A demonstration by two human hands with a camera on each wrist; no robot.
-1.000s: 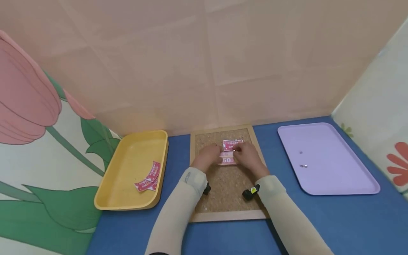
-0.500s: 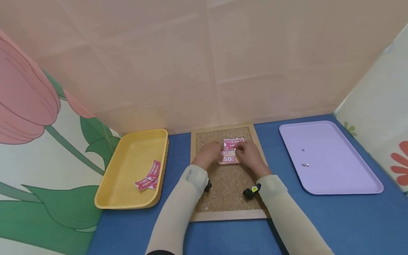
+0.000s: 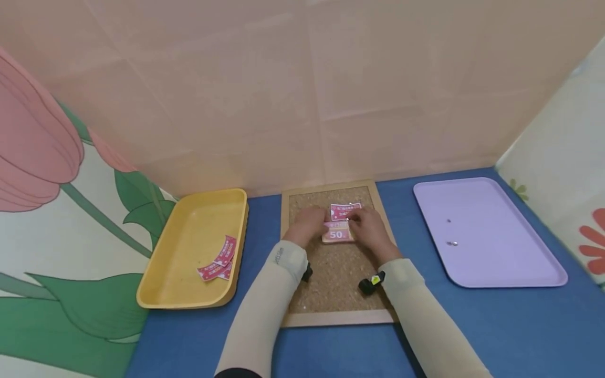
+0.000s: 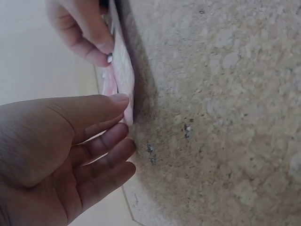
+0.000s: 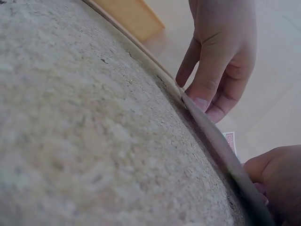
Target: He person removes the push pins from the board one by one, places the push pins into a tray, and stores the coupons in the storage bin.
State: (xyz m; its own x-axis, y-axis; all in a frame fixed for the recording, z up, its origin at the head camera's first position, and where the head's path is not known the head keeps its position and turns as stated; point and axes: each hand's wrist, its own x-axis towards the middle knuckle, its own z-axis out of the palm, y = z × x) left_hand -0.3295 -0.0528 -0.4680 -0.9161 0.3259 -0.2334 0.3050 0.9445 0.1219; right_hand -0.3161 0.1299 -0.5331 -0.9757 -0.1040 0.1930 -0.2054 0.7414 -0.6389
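Note:
On the wood-framed corkboard [image 3: 331, 281] lies a pink coupon [image 3: 336, 234] marked 50. My left hand [image 3: 308, 227] pinches its left edge between thumb and index finger; the other fingers are loosely bent in the left wrist view. At the coupon's upper right, my right hand [image 3: 371, 232] pinches a small silver-headed pin [image 4: 110, 58] between thumb and index finger. The pin's point is hidden. Just above, a red-pink coupon [image 3: 341, 211] is on the board with a pin [image 3: 351, 203] at its top edge; my right fingers overlap its lower right corner.
To the left stands a yellow tray [image 3: 186, 231] with several red-pink coupons [image 3: 222, 261] in it. A flat purple tray [image 3: 501, 236] on the right bears a few small metal pins [image 3: 452, 243]. Behind the board, a beige sheet [image 3: 236, 94] rises from the blue tabletop [image 3: 331, 352].
Both hands stay at the same coupon with almost no movement. The head view has shifted very slightly.

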